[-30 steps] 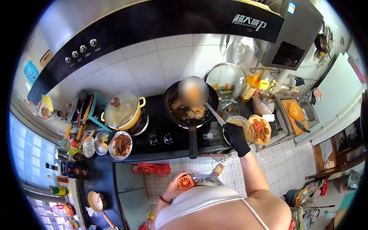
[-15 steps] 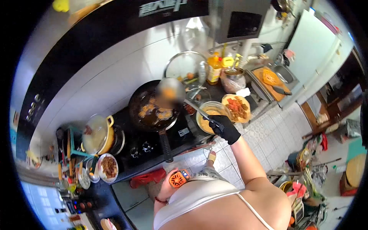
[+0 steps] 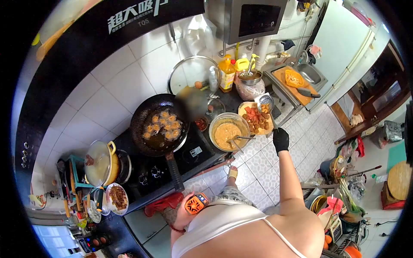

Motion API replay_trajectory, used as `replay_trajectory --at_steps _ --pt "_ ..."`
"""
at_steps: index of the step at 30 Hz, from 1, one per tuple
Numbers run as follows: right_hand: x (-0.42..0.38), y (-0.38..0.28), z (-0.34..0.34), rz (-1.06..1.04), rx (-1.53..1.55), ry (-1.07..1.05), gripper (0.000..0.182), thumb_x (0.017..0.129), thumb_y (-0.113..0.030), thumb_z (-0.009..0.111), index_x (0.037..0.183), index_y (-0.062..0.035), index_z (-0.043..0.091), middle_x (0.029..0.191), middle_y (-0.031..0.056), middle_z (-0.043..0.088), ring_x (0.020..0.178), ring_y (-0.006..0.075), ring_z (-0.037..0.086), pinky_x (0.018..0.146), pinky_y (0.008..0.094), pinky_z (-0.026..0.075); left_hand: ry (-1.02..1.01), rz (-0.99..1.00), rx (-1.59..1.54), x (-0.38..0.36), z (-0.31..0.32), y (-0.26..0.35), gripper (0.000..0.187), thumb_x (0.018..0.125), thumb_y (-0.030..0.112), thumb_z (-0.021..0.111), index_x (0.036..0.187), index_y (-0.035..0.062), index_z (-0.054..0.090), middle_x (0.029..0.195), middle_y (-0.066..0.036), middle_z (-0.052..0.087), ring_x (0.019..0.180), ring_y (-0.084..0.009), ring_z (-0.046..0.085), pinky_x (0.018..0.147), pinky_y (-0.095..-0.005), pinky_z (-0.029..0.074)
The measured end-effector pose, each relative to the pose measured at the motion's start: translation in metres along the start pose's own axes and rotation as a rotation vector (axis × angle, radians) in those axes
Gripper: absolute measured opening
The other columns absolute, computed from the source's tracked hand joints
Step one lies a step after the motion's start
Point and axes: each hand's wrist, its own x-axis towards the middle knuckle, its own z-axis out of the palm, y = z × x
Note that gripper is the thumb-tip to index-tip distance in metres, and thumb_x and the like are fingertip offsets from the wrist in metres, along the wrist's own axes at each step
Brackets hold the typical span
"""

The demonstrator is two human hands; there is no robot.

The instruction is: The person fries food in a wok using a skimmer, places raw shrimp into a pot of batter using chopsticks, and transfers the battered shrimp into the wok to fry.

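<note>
My right hand [image 3: 281, 140], in a black glove, grips the handle of a skimmer [image 3: 266, 101] that reaches up over the plate [image 3: 270, 127]. Golden fried pieces sit in or just below the skimmer's bowl, above the reddish and brown food on that plate. Close to my waist, my left hand [image 3: 184, 210] is wrapped round a small orange device with a slotted front [image 3: 196, 203], like a handheld fan. A black wok [image 3: 140, 112] on the stove holds round pieces frying in oil. Beside the plate stands a bowl of batter [image 3: 211, 136] with utensils resting in it.
The wok's handle [image 3: 174, 172] sticks out over the counter edge. Left of it are a lidded yellow pot [image 3: 114, 165] and a plate of browned food [image 3: 118, 198]. An oil bottle [image 3: 226, 75] stands behind; a knife [image 3: 308, 93] lies on the cutting board [image 3: 292, 88].
My right hand has swung right and down with the skimmer, from beside the wok to the plate. More pieces now show in the wok. My left hand stays at my waist.
</note>
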Motion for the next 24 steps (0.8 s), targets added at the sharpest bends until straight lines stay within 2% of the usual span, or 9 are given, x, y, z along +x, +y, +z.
replay_trajectory --at_steps 9,10,11,13,14,15,17,21,24 --pt "0.014 0.02 0.019 0.112 -0.184 0.035 0.026 0.088 -0.025 0.042 0.092 -0.0056 0.058 0.08 0.0189 0.063 0.075 0.0364 0.062 0.065 0.0467 0.049 0.037 0.015 0.003 -0.008 -0.005 -0.014 0.08 0.065 0.001 0.08 0.132 0.0016 0.036 0.12 -0.01 0.055 0.107 -0.0146 0.055 0.092 -0.0285 0.045" --pt "0.013 0.034 0.03 0.077 -0.107 0.179 0.022 0.087 -0.023 0.046 0.081 -0.0059 0.059 0.074 0.0178 0.062 0.07 0.0361 0.061 0.062 0.0474 0.048 0.045 0.022 0.025 -0.01 -0.007 -0.016 0.079 0.065 0.001 0.08 0.132 0.0016 0.037 0.121 -0.01 0.055 0.108 -0.0145 0.055 0.093 -0.0284 0.045" --pt "0.016 0.07 0.048 -0.203 -0.111 0.308 0.022 0.086 -0.021 0.05 0.075 -0.0051 0.06 0.062 0.0137 0.059 0.053 0.0291 0.057 0.049 0.0427 0.044 0.054 0.029 0.045 -0.012 -0.008 -0.018 0.079 0.066 0.001 0.079 0.132 0.0015 0.037 0.121 -0.009 0.054 0.108 -0.0145 0.054 0.093 -0.0284 0.045" --pt "0.016 0.078 0.049 0.588 0.775 -0.029 0.018 0.086 -0.018 0.055 0.075 -0.0056 0.061 0.053 0.0055 0.051 0.04 0.0179 0.046 0.037 0.0339 0.035 0.056 0.027 0.054 -0.014 -0.011 -0.02 0.077 0.066 0.0 0.079 0.131 0.0013 0.037 0.121 -0.009 0.054 0.109 -0.0142 0.054 0.093 -0.0279 0.044" --pt "0.01 0.081 0.05 0.482 0.805 -0.047 0.015 0.084 -0.018 0.059 0.077 -0.006 0.063 0.05 -0.0005 0.044 0.036 0.0107 0.038 0.033 0.0269 0.026 0.058 0.027 0.056 -0.016 -0.012 -0.02 0.077 0.067 0.0 0.078 0.131 0.0013 0.037 0.122 -0.009 0.054 0.109 -0.0141 0.053 0.093 -0.0276 0.044" --pt "0.005 0.073 0.04 0.65 1.043 -0.052 0.013 0.083 -0.014 0.058 0.087 -0.0048 0.066 0.053 0.0051 0.051 0.039 0.0162 0.045 0.036 0.0316 0.033 0.044 0.032 -0.001 -0.016 -0.013 -0.02 0.076 0.067 0.0 0.078 0.131 0.0012 0.037 0.122 -0.009 0.053 0.109 -0.0142 0.053 0.094 -0.0276 0.044" --pt "-0.01 0.073 0.033 -0.277 0.083 0.217 0.02 0.082 -0.011 0.056 0.097 -0.0047 0.066 0.061 0.0125 0.059 0.048 0.0229 0.055 0.045 0.0354 0.044 0.035 0.047 -0.125 -0.017 -0.011 -0.016 0.075 0.068 0.0 0.077 0.132 0.0012 0.037 0.123 -0.009 0.052 0.11 -0.0145 0.052 0.095 -0.0275 0.043" --pt "-0.018 0.007 -0.028 -0.309 0.015 0.134 0.027 0.08 -0.006 0.056 0.106 -0.0023 0.062 0.09 0.0196 0.065 0.082 0.0286 0.064 0.07 0.0345 0.05 0.056 0.092 0.025 -0.027 -0.022 -0.019 0.073 0.07 0.0 0.076 0.132 0.0017 0.037 0.126 -0.009 0.05 0.114 -0.0154 0.05 0.097 -0.0284 0.041" --pt "-0.015 -0.074 -0.076 -0.653 0.051 0.268 0.025 0.08 -0.008 0.055 0.103 -0.0019 0.061 0.089 0.0179 0.064 0.079 0.0326 0.063 0.068 0.0398 0.05 0.063 0.12 0.137 -0.03 -0.026 -0.017 0.072 0.07 0.002 0.076 0.131 0.002 0.038 0.13 -0.009 0.048 0.117 -0.0149 0.048 0.099 -0.0283 0.039"
